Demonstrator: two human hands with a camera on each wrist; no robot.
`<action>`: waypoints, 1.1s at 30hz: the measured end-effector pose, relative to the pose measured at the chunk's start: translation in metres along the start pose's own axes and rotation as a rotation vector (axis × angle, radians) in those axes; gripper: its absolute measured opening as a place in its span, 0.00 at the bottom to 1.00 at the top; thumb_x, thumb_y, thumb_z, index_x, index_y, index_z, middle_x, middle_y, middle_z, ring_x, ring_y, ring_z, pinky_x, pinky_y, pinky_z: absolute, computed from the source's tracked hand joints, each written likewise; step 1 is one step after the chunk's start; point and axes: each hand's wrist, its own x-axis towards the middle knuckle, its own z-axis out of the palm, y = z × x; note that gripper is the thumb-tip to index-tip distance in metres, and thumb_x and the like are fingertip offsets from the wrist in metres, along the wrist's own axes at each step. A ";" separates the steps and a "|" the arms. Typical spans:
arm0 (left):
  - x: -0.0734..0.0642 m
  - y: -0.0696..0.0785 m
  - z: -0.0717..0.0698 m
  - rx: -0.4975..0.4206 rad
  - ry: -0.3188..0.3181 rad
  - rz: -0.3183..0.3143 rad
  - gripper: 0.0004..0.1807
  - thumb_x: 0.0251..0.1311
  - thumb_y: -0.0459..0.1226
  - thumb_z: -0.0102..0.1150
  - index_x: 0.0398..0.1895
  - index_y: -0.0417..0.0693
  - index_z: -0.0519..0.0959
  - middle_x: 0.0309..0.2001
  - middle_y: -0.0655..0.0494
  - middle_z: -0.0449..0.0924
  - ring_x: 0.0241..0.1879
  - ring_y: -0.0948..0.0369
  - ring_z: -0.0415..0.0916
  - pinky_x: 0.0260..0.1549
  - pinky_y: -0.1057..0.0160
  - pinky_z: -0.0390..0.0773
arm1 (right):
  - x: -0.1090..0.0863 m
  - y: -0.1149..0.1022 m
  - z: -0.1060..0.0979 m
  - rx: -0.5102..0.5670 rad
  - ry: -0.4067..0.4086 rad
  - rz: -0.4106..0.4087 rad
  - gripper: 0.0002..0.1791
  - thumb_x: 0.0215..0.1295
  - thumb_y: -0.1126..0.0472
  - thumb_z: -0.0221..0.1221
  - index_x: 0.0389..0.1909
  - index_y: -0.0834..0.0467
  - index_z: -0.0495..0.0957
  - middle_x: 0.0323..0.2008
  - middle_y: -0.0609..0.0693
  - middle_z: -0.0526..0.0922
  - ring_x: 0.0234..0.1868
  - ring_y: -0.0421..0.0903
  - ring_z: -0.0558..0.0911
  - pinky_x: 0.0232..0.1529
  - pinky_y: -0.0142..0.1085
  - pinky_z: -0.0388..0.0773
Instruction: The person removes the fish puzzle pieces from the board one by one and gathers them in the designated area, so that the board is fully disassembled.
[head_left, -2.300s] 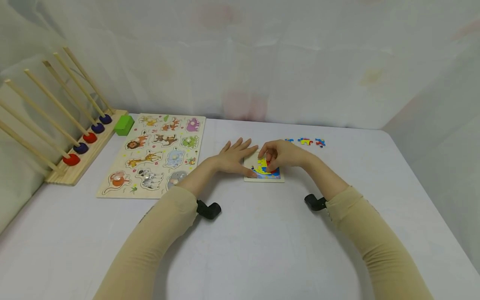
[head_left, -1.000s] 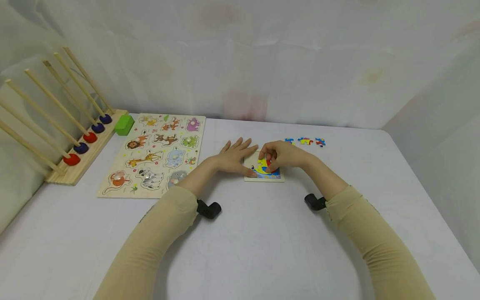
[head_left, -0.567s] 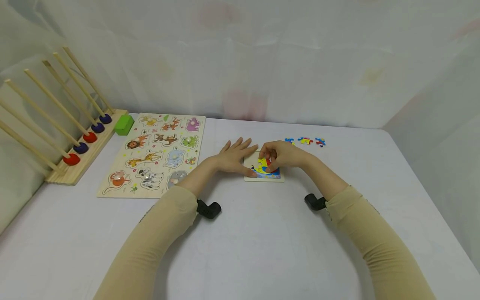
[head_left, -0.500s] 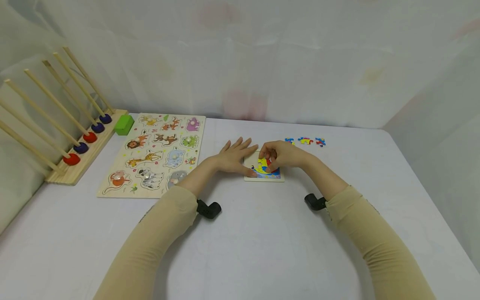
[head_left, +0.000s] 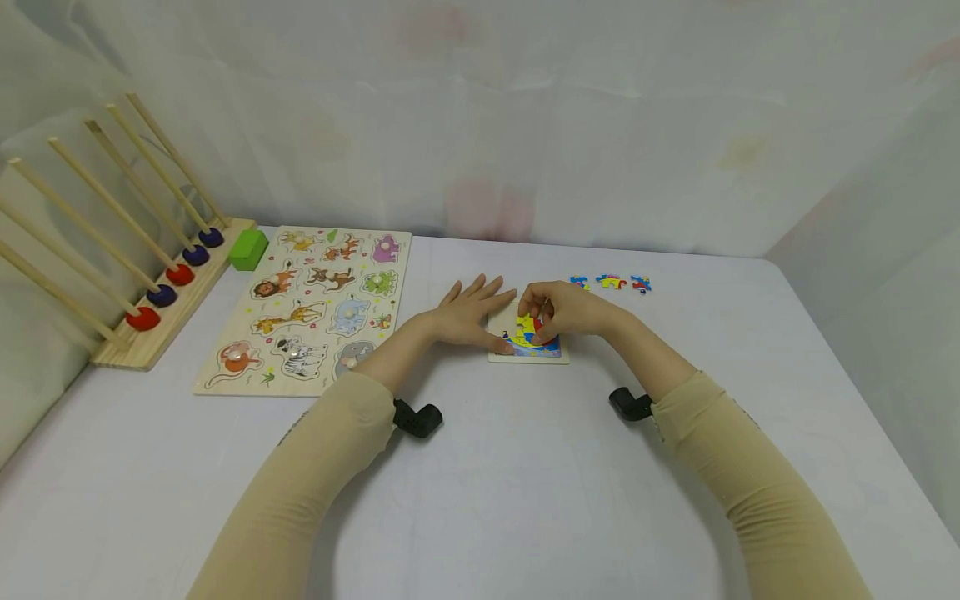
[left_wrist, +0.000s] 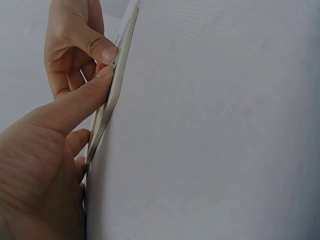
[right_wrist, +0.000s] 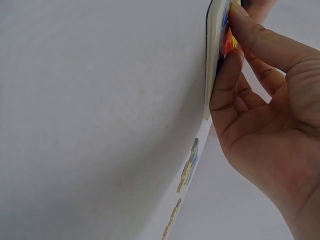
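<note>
A small wooden jigsaw board (head_left: 501, 319) lies on the white table in front of me, part of it bare wood and part filled with yellow, red and blue picture pieces. My left hand (head_left: 467, 318) spreads its straight fingers over the board's left side. Its thumb presses the lower left edge, as the left wrist view also shows. Over the right part, my right hand (head_left: 573, 308) pinches a yellow jigsaw piece (head_left: 527, 324) with thumb and fingertips, at the board's surface. The fingers hide much of the piece and the board's upper right.
Loose jigsaw pieces (head_left: 611, 282) lie in a row behind my right hand. To the left is an animal peg puzzle (head_left: 247, 329). Beyond it stand a wooden rack (head_left: 112, 353) with upright rods and red and blue beads, and a green block (head_left: 248, 251).
My right hand has shifted very slightly toward me, uncovering more of the leftmost loose piece. The left hand and the board have stayed in place.
</note>
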 end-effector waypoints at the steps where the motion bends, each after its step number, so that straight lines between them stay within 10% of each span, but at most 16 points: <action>1: 0.000 0.000 0.000 -0.001 0.000 0.000 0.56 0.53 0.67 0.60 0.80 0.64 0.45 0.82 0.57 0.30 0.81 0.52 0.22 0.77 0.40 0.24 | 0.000 0.000 0.000 0.000 0.000 0.000 0.23 0.50 0.65 0.74 0.47 0.57 0.77 0.40 0.53 0.78 0.36 0.47 0.73 0.40 0.34 0.72; 33: 0.000 0.000 0.000 -0.003 -0.004 0.006 0.55 0.54 0.67 0.59 0.80 0.65 0.44 0.82 0.57 0.30 0.81 0.52 0.21 0.77 0.40 0.25 | 0.001 0.000 0.001 -0.012 0.004 0.013 0.16 0.58 0.68 0.67 0.47 0.57 0.78 0.36 0.53 0.74 0.35 0.47 0.71 0.36 0.32 0.68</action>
